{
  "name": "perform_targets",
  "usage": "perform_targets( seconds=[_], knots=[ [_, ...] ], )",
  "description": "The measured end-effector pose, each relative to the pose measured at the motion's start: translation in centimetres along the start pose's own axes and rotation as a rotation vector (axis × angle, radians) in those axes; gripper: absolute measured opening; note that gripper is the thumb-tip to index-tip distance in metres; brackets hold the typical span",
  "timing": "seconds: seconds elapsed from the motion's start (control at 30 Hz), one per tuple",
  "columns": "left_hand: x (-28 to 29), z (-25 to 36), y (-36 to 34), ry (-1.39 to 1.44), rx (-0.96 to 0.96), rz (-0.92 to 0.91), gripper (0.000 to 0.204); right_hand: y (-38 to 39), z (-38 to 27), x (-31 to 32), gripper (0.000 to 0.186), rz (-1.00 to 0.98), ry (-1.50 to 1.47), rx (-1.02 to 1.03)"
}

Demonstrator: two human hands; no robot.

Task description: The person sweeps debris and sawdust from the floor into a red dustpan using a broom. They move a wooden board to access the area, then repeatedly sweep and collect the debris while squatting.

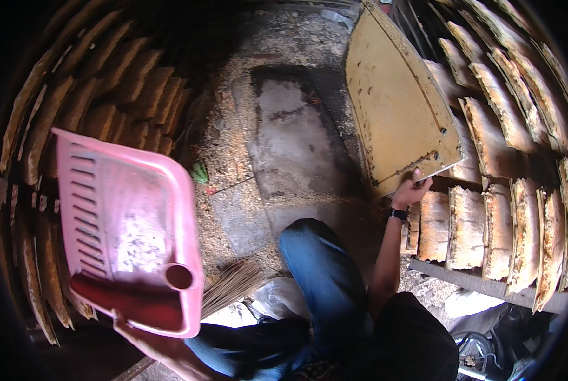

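Note:
On the left, my left hand (pixel 120 321) grips the lower edge of a large pink plastic tray (pixel 135 216), which is held up and tilted. The tray has a row of slots along its left side, a round hole near its lower right corner and a deep red hollow at the bottom. My right hand (pixel 412 192), below a dark wristband, is closed on the lower edge of a yellowish board (pixel 395 95) with dark stains along its rims. The board stands tilted beside the right-hand stacks. Fingers of my left hand are mostly behind the tray.
Stacked rows of rough-edged brown slabs (pixel 468 222) line both sides. A stick broom (pixel 233 286) and a clear plastic bag (pixel 281 298) lie by my knees. Crumbly debris surrounds a grey slab (pixel 290 133) on the floor. A green leaf (pixel 199 173) and a wheel (pixel 474 352) also show.

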State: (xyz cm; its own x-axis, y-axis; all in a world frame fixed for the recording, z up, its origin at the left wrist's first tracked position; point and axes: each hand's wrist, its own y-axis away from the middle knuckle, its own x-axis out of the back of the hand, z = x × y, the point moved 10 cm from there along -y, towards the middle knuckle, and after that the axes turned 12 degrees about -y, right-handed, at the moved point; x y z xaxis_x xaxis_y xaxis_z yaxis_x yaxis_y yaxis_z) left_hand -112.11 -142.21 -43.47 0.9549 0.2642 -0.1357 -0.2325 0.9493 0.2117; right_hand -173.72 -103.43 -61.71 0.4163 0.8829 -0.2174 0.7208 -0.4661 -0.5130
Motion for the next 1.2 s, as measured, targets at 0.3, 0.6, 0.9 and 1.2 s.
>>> perform_targets(
  seconds=[0.3,0.6,0.9,1.2],
  knots=[
    [-6.8,-13.0,-1.2,-0.05,0.051,-0.491,0.055,-4.6,4.5,2.5,0.03,-0.059,-0.118,-0.064],
    [-5.1,-16.2,-3.3,-0.088,0.075,-0.474,0.06,-3.6,1.9,2.7,0.04,-0.001,0.109,-0.123],
    [-0.6,-15.8,-6.2,-0.145,0.133,-0.309,0.051,12.6,0.7,-0.2,0.037,-0.686,0.616,-0.002],
    [2.0,-23.1,-7.5,-0.055,0.332,-0.029,0.065,31.6,7.2,5.1,0.019,-1.835,0.917,-0.155]
  ],
)
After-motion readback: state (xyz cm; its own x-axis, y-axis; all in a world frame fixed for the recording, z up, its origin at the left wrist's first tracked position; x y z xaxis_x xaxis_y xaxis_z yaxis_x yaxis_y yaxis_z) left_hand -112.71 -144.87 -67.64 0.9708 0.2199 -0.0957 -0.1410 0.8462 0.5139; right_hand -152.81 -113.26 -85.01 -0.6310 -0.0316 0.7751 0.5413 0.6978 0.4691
